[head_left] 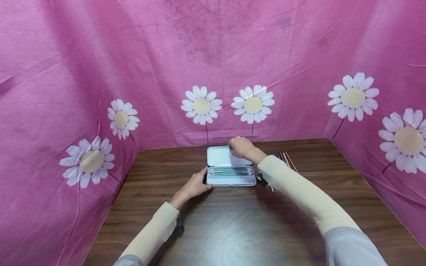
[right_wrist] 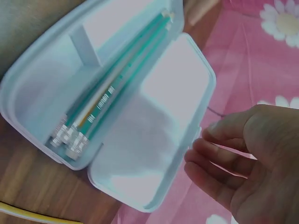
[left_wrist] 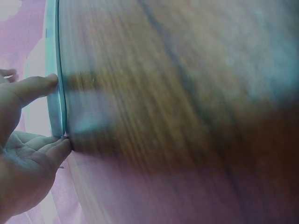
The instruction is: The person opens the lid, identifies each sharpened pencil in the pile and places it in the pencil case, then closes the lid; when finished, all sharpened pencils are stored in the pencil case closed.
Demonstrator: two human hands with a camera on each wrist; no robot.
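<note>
An open white pencil case (head_left: pixel 231 182) lies on the table, its lid (head_left: pixel 217 157) folded back toward the curtain. Several green pencils (right_wrist: pixel 110 91) with metal ends lie side by side in its base. My left hand (head_left: pixel 196 184) grips the left end of the case; in the left wrist view its thumb (left_wrist: pixel 39 88) presses the side wall and the other fingers are at the bottom corner. Over the lid's far right part is my right hand (head_left: pixel 242 147). In the right wrist view its loosely bent fingertips (right_wrist: pixel 196 156) are right at the lid's outer edge, by the small clasp.
More pencils (head_left: pixel 288 160) lie on the table right of the case, partly hidden by my right sleeve (head_left: pixel 299 188). The brown wooden table (head_left: pixel 219 225) ends at a pink curtain (head_left: pixel 159 66) with white flowers, which also hangs at both sides.
</note>
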